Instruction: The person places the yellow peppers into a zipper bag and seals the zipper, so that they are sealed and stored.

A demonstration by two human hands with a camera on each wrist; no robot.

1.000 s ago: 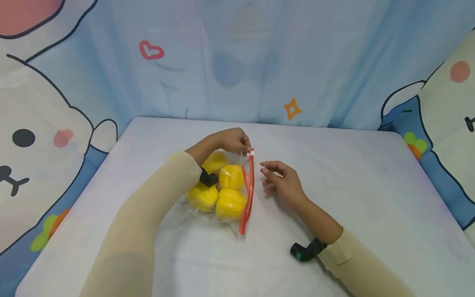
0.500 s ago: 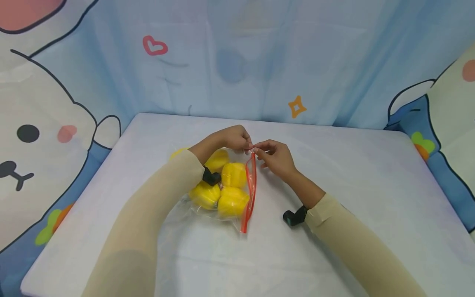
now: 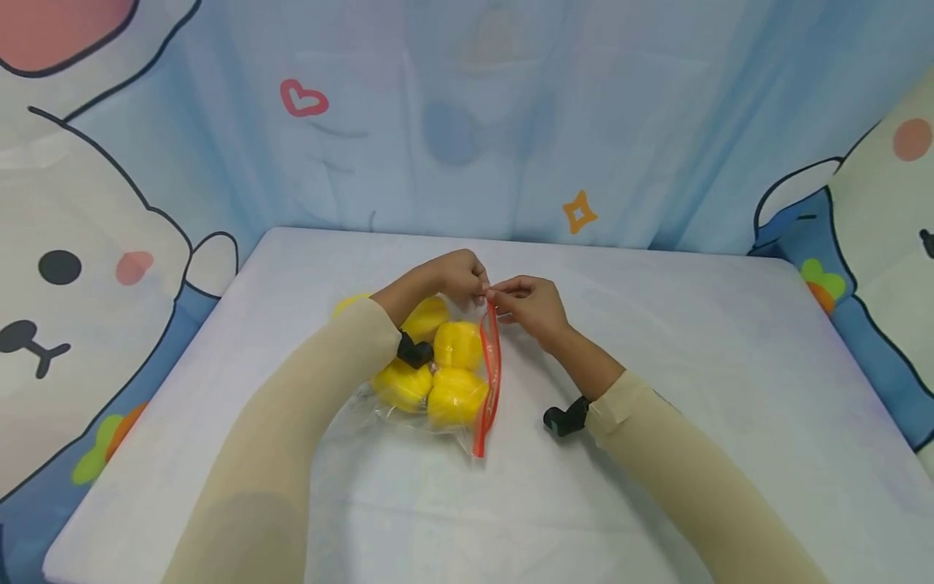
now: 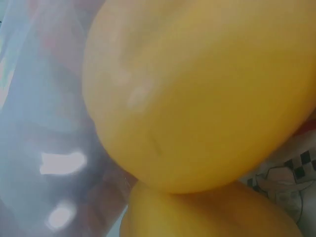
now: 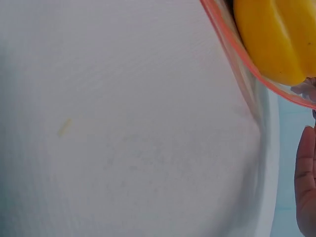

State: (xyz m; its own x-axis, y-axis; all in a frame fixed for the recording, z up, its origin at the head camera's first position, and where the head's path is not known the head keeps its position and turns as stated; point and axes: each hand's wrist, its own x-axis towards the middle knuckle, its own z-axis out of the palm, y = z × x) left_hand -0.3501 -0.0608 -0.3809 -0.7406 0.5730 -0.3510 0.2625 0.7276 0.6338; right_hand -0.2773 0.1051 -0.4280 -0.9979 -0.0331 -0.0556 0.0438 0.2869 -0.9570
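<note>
Several yellow bell peppers [image 3: 456, 397] lie inside a clear plastic zip bag [image 3: 485, 430] on the table. The bag's red zip edge faces right, and its two strips stand partly apart. At the far end of that edge, my left hand [image 3: 460, 274] pinches the bag's corner. Against it, my right hand [image 3: 531, 307] pinches the same end of the red strip between thumb and index finger. Two bell peppers [image 4: 197, 108] fill the left wrist view through the film. In the right wrist view, one pepper [image 5: 276, 44] sits behind the red edge, with fingers [image 5: 305, 182] at the right border.
A white cloth covers the table [image 3: 693, 349], which ends at a blue cartoon-printed curtain [image 3: 467, 122] behind. Printed bear figures flank both sides. A small black camera [image 3: 565, 418] sticks out from the right wrist, another [image 3: 414, 350] from the left, over the bag.
My right hand has moved left and away from me to the bag's far corner and taken hold of the zip's end. The left hand stays at that corner; the peppers stay in place.
</note>
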